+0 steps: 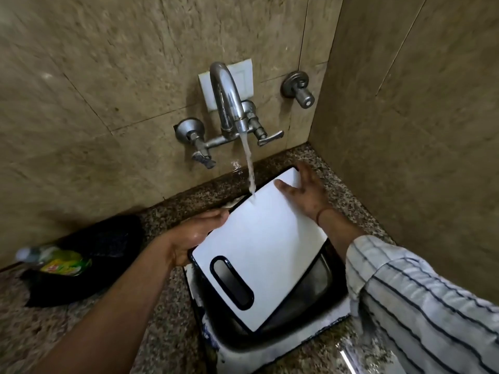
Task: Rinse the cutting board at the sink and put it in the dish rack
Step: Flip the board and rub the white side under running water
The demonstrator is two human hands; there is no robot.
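A white cutting board (266, 252) with a black rim and a black oval handle slot lies tilted over the steel sink (321, 282). Water runs from the chrome tap (229, 103) and lands on the board's far end. My left hand (194, 236) grips the board's left edge, thumb on top. My right hand (305, 193) lies flat on the board's far right corner, fingers spread. No dish rack is in view.
A green dish-soap bottle (58, 261) lies on a black cloth or tray (89, 255) on the speckled granite counter (167, 306) to the left. A second wall valve (298, 89) is at upper right. Tiled walls close in behind and at the right.
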